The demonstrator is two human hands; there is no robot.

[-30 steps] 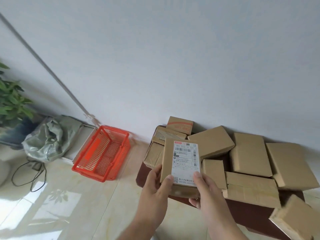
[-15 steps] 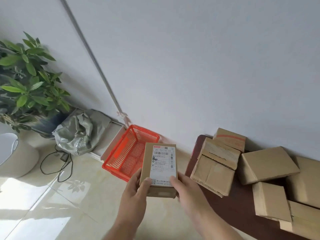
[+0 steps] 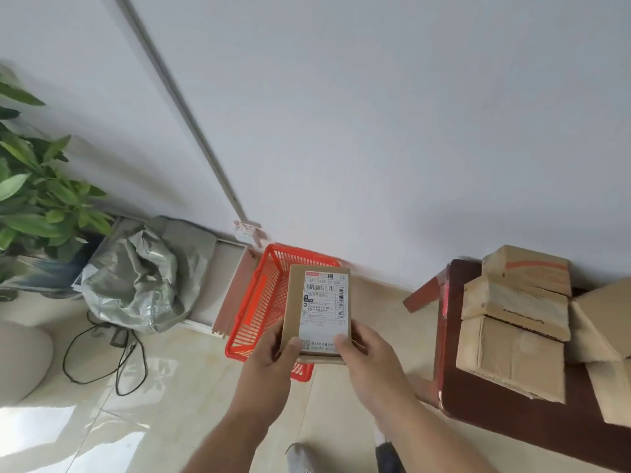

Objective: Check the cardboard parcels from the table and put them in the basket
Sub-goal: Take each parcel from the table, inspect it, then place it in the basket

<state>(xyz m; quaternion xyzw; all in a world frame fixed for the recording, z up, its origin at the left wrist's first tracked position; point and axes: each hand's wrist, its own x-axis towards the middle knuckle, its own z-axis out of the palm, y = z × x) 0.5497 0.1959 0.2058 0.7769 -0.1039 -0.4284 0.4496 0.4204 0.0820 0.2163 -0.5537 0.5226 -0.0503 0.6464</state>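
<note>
Both hands grip one labelled parcel (image 3: 319,310) at centre frame: left hand (image 3: 271,365), right hand (image 3: 370,361), thumbs on top. The orange basket (image 3: 254,302) sits behind it; more parcels (image 3: 512,336) crowd the table (image 3: 505,414) at right.

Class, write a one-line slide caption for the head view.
Both hands, left and right, hold a labelled cardboard parcel above the red basket.

Parcel (image 3: 317,312): tan cardboard, white label with black barcodes
Basket (image 3: 263,302): bright orange-red lattice
Table (image 3: 512,411): dark reddish-brown
Stacked parcels (image 3: 512,336): tan, 1 with an orange stripe
Bag (image 3: 140,285): grey-green
Plant (image 3: 37,199): green
</note>
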